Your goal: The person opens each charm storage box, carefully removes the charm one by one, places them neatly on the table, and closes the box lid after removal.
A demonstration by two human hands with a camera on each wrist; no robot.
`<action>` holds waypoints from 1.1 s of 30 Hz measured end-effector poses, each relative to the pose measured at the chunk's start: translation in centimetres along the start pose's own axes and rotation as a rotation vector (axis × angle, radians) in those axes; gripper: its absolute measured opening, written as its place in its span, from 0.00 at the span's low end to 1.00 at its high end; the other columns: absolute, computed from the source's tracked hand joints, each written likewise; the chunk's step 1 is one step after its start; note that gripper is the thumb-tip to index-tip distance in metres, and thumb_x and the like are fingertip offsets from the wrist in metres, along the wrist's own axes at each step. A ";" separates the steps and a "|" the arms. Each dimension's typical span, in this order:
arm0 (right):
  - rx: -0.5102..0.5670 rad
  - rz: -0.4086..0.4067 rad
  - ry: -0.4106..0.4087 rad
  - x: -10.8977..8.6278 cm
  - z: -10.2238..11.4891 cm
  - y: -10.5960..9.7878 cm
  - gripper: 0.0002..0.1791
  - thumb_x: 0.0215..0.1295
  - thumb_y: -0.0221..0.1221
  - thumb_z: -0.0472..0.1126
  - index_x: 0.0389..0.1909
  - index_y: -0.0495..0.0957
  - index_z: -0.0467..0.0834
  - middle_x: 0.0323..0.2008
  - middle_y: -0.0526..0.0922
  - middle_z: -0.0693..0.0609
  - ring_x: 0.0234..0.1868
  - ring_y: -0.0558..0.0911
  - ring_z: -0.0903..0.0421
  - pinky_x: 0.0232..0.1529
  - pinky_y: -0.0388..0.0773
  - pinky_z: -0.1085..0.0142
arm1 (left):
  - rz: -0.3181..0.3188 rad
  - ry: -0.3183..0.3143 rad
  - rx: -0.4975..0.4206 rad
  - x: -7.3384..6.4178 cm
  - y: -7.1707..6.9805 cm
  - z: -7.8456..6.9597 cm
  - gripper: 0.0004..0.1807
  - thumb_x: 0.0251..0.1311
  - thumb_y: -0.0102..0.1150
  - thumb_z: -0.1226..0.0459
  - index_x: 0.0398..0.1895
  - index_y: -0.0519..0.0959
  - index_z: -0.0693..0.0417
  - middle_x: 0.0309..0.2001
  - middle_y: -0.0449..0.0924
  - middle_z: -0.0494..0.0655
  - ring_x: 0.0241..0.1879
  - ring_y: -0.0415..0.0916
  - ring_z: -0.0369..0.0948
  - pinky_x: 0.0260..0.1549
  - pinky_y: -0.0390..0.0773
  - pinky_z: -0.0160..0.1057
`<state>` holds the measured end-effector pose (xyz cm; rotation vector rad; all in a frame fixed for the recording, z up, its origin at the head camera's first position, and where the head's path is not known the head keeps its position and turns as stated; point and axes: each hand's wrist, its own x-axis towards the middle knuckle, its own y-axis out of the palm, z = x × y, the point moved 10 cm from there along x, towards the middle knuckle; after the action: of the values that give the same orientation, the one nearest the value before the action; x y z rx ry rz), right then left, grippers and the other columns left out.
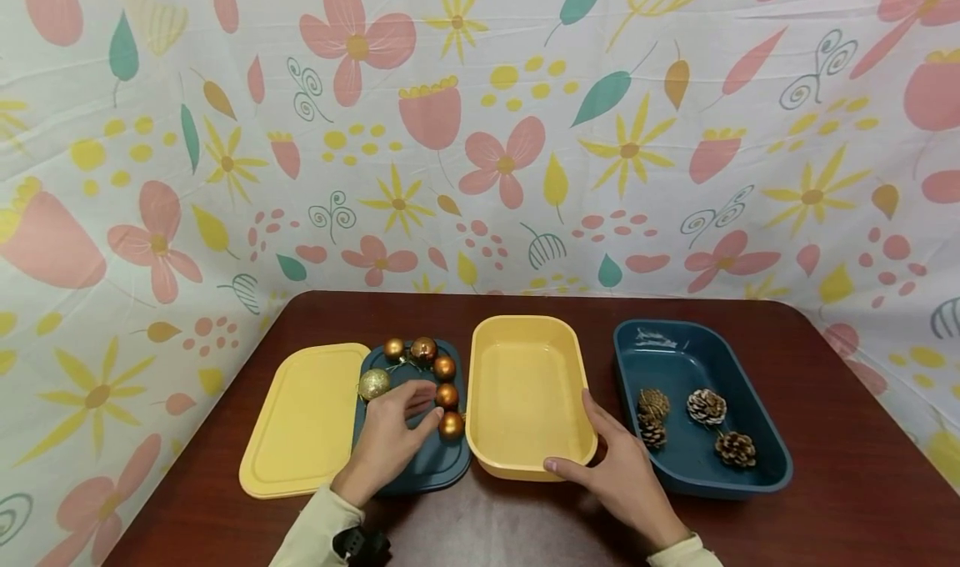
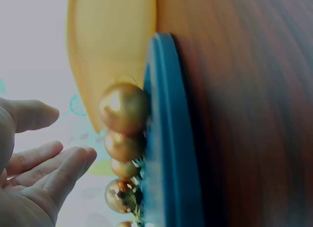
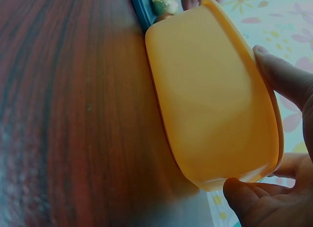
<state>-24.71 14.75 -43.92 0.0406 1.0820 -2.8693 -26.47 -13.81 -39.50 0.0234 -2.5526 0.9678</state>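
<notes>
My left hand [image 1: 393, 438] is held above the dark blue lid [image 1: 420, 471], its thumb and fingers apart with nothing between them. Along the lid's edges lie several copper-coloured Christmas baubles [image 1: 447, 396] and a glittery gold bauble [image 1: 374, 383]. In the left wrist view, a gap separates the fingers [image 2: 68, 170] from the row of baubles [image 2: 124, 108]. My right hand [image 1: 626, 475] holds the yellow container [image 1: 525, 400] at its near right corner, thumb on the near side and fingers along the right side. Nothing lies inside that container.
A yellow lid [image 1: 307, 417] lies at the left, partly under the blue lid. On the right stands a dark blue container [image 1: 675, 367] with several pine cones [image 1: 707, 406]. The brown table [image 1: 517, 525] meets a flowered cloth [image 1: 480, 175] behind.
</notes>
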 end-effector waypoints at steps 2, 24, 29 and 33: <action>0.000 0.002 0.002 0.0 0.0 0.0 0.66 0.47 0.72 0.68 0.79 0.51 0.43 0.79 0.56 0.40 0.79 0.58 0.41 0.71 0.67 0.41 | 0.008 0.005 -0.044 0.0 0.3 -0.5 0.15 0.61 0.68 0.67 0.51 0.82 0.58 0.49 0.86 0.54 0.48 0.87 0.47 0.46 0.86 0.39; -0.057 -0.006 -0.030 -0.1 1.0 -0.5 0.65 0.48 0.72 0.67 0.79 0.51 0.39 0.76 0.61 0.38 0.74 0.67 0.39 0.68 0.72 0.43 | 0.041 0.069 -0.113 -0.4 2.4 -3.8 0.16 0.62 0.67 0.66 0.52 0.81 0.59 0.50 0.85 0.54 0.50 0.86 0.43 0.50 0.85 0.36; -0.058 -0.001 -0.042 -0.1 1.4 -0.6 0.65 0.48 0.72 0.67 0.79 0.52 0.40 0.77 0.61 0.38 0.74 0.67 0.39 0.68 0.72 0.43 | 0.023 0.067 -0.078 -0.5 2.2 -3.7 0.16 0.61 0.68 0.65 0.52 0.81 0.58 0.50 0.85 0.52 0.49 0.87 0.43 0.49 0.85 0.36; -0.064 0.002 -0.032 -0.2 1.5 -0.9 0.64 0.48 0.72 0.67 0.79 0.53 0.42 0.77 0.59 0.39 0.76 0.65 0.39 0.69 0.70 0.42 | 0.033 0.062 -0.087 -0.7 2.3 -3.7 0.15 0.61 0.67 0.66 0.51 0.81 0.58 0.49 0.85 0.53 0.49 0.87 0.42 0.49 0.85 0.36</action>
<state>-24.61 14.42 -42.20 -0.0071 1.1660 -2.8212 -24.85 -9.76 -38.76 -0.0729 -2.5432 0.8552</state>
